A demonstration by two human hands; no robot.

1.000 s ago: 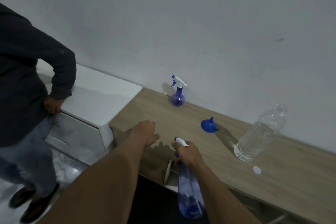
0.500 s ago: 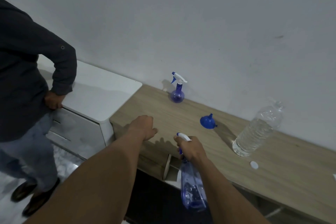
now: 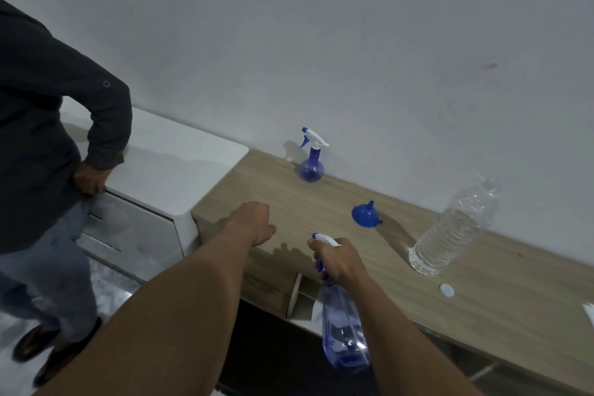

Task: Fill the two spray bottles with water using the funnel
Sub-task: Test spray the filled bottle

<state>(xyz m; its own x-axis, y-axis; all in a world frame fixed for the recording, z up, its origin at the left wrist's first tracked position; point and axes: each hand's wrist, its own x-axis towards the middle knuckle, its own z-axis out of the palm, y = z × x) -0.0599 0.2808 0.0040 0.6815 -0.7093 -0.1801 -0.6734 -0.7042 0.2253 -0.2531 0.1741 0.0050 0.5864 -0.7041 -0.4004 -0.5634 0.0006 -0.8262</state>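
Observation:
My right hand (image 3: 337,259) grips the white trigger head of a tall blue spray bottle (image 3: 344,328), which hangs in front of the wooden table (image 3: 482,299) edge. My left hand (image 3: 254,222) hovers over the table's left end, fingers curled with nothing in it. A round blue spray bottle (image 3: 311,164) with a white and blue head stands at the back by the wall. The blue funnel (image 3: 364,215) lies mouth-down on the table beyond my right hand. A clear water bottle (image 3: 450,231), uncapped, stands to the right with its white cap (image 3: 446,290) lying in front of it.
A white drawer cabinet (image 3: 167,177) adjoins the table's left end. A person in a dark shirt (image 3: 41,112) stands at the left with a hand on the cabinet's edge. A white paper corner (image 3: 589,310) shows at the right edge. The wall runs behind the table.
My right hand has lifted the tall spray bottle slightly up and toward the table. My left hand has barely moved.

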